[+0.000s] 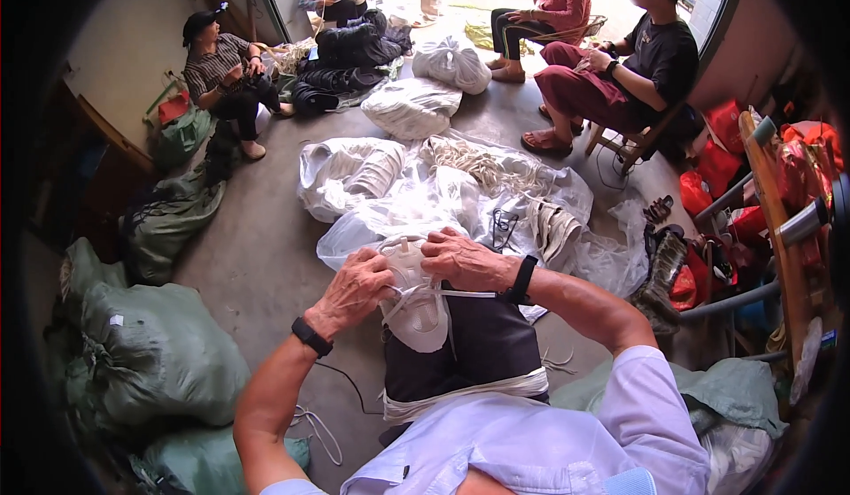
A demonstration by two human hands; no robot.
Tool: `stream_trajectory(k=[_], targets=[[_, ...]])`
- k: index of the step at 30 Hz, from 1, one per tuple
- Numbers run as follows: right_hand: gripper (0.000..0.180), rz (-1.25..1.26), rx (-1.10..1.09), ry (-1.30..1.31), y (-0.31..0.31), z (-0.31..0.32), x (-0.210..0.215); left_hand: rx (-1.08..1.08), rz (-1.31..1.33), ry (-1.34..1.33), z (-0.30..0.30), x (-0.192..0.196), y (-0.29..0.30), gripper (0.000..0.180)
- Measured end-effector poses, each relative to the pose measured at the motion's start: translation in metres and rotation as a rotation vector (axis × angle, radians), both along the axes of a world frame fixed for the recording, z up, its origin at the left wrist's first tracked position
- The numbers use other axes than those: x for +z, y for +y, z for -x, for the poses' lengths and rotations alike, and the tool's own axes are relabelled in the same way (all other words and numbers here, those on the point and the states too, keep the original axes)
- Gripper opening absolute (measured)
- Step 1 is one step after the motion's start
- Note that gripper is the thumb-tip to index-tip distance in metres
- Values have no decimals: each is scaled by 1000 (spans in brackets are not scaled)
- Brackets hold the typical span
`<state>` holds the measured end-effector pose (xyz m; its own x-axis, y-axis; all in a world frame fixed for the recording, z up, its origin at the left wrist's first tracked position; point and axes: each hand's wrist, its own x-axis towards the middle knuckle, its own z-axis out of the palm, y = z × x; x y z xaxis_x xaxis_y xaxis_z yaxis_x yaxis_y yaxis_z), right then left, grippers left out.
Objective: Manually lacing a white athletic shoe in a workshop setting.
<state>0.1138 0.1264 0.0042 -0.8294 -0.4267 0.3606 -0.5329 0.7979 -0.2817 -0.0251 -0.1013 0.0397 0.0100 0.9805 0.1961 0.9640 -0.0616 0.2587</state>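
Note:
A cream-white shoe upper [418,325] lies over my dark trousers [491,336], its rounded toe pointing toward me. White shoelace [412,295] crosses its front, and one strand runs off to the right beneath my right wrist. On the upper's left edge, the fingers of my left hand [359,284] are bent and closed. My right hand [467,260] pinches the upper's far right side, by the eyelet rows. The fingertips are partly hidden, so which bit of lace each holds is unclear. A bundle of white laces [469,395] lies across my lap.
Ahead on the floor, clear plastic sheeting [354,234] bears stacked pale uppers [376,173] and a heap of laces [478,166]. Green sacks [164,353] stand at left. A wooden-edged rack [768,194] with red bags is at right. Several people sit farther off, near dark piled goods [341,65].

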Motion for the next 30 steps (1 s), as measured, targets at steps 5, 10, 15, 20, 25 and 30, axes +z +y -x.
stream_trajectory(k=[5, 10, 15, 20, 25, 30], targets=[[13, 145, -48, -139, 0, -7, -7, 61, 55, 14, -10, -11, 7, 18], [16, 59, -287, -157, -28, -5, -24, 350, 184, 0, -23, -20, 22, 16], [22, 1099, -394, -489, -19, 0, -23, 615, 274, -677, -26, -11, 31, 24], [11, 549, -311, -43, -28, -2, -25, 482, -94, -547, -29, -26, 19, 17], [16, 431, -327, -15, -33, -9, -26, 304, -109, -314, -27, -20, 11, 7], [22, 286, -371, 107, -47, -11, -22, 324, -41, -261, -30, -16, 9, 9]])
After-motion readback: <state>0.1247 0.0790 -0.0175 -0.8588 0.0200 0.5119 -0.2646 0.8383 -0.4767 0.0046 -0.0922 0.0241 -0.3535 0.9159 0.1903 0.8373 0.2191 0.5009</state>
